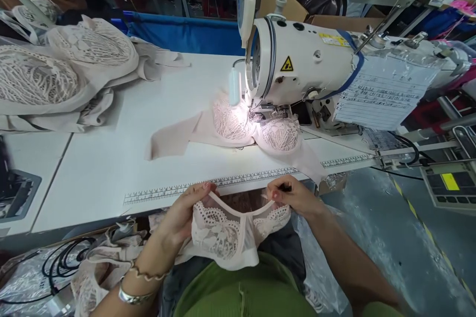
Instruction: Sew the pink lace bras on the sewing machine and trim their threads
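Head view, clock centred mid-view: a white table (111, 158) with a sewing machine (301, 59) at 1 o'clock.
Held bra (246, 237): pale, lace-trimmed, at 6 o'clock, raised in front of the table edge, its centre and lower band hanging between both hands.
Left hand (188, 208): at 7 o'clock, thumb and fingers pinched together on the bra's upper edge.
Right hand (295, 195): between 4 and 5 o'clock, fingers closed on the opposite upper edge.
Second bra (280, 134): mid-view, lying below the machine head under a bright light; whether the presser foot touches it, I cannot tell.
Printed ruler (230, 181): along the near table edge, at 6 o'clock from the second bra.
Bra pile (96, 49): at 10 o'clock, on the table.
Written sheet (383, 91): between 2 and 3 o'clock, on the machine.
Black cables (67, 262): coiled at 8 o'clock.
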Tool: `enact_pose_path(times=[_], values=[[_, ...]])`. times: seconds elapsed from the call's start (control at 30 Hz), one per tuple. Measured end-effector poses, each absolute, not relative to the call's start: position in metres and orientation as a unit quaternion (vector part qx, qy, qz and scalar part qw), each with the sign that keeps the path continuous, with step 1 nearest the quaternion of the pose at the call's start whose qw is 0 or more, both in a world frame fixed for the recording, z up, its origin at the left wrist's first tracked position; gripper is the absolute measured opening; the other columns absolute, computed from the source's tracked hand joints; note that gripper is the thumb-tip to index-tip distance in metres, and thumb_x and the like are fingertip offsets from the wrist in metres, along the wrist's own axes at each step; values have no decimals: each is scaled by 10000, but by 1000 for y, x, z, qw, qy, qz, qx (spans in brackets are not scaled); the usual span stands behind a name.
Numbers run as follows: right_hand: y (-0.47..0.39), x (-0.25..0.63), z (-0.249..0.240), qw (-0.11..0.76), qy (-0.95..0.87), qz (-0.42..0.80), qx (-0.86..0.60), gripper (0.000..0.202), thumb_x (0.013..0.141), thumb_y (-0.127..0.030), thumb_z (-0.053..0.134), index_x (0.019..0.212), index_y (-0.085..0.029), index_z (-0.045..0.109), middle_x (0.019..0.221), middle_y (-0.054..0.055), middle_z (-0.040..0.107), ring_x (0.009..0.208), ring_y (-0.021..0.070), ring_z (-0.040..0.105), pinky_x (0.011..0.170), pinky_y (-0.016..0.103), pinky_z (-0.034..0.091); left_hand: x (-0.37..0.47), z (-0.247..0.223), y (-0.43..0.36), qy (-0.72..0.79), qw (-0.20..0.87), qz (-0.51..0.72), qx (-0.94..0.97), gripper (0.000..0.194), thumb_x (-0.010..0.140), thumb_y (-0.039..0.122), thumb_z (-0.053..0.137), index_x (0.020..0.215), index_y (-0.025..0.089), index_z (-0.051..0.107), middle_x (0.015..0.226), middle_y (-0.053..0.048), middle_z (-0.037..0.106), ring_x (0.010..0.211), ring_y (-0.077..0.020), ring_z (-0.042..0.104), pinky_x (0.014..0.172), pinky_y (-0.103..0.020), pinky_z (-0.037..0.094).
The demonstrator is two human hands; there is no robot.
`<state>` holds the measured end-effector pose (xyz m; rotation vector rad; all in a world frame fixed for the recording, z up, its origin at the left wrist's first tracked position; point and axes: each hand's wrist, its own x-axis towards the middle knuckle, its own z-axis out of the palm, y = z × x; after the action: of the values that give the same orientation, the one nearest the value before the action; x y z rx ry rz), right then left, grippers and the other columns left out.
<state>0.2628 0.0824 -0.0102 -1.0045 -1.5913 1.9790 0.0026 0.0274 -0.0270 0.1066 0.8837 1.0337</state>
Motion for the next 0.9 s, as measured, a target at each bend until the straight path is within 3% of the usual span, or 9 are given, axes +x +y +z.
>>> enact_pose_path(times=[0.13,0.27,0.43,0.53,0.6,0.67,0.73,0.8,0.9], values=[[79,253,-25,250,-449,786,-343,648,700,-696,764,488,-222,377,427,-78,351,413,77,284,462,261,229,15,-33,19,397,775,491,-38,181,733,192,839,724,148,663,554,5,644,507,-141,654,524,-213,555],[82,250,-30,207,-404,842,-290,665,709,-665,779,496,-237,317,420,-86,332,382,60,230,430,253,184,19,-36,14,343,793,502,-33,254,750,250,845,710,166,608,450,70,514,397,-97,564,447,-177,502],[91,259,-27,163,-477,820,-269,700,680,-770,722,494,-239,306,420,-95,298,397,56,194,426,242,165,19,-35,14,305,811,498,-8,308,721,270,875,682,168,587,439,89,463,359,-63,506,415,-159,465],[93,263,-18,174,-565,765,-256,633,699,-793,676,564,-203,492,511,-39,488,440,83,363,468,242,288,26,-29,15,299,826,477,-8,372,687,294,897,630,166,553,438,93,433,358,-51,482,405,-150,442],[91,262,-8,154,-655,704,-227,582,741,-763,665,751,-180,653,685,29,645,539,118,508,526,248,363,34,-26,18,316,831,457,-7,364,670,311,906,650,166,572,467,81,468,397,-66,510,438,-165,461],[87,260,3,128,-732,644,-180,461,832,-650,668,854,-191,701,779,57,692,633,144,577,597,259,407,41,-22,26,330,833,444,12,366,664,339,908,663,168,586,484,71,480,432,-84,522,473,-186,474],[83,262,15,130,-774,605,-133,336,929,-505,615,793,-207,686,727,44,667,655,147,585,657,267,428,44,-17,37,334,826,447,84,379,677,402,895,667,172,594,521,53,505,471,-97,528,496,-198,473],[78,270,28,148,-779,600,-105,360,989,-442,516,739,-217,649,652,33,620,621,139,566,655,263,433,42,-10,47,355,766,480,237,340,711,438,866,746,178,650,675,1,613,608,-130,594,583,-221,509],[68,288,45,180,-766,599,-149,412,1011,-469,443,731,-224,620,572,17,553,530,120,501,566,241,402,34,9,49,453,499,549,495,203,776,317,826,929,233,723,953,-45,676,861,-181,620,759,-259,523]])
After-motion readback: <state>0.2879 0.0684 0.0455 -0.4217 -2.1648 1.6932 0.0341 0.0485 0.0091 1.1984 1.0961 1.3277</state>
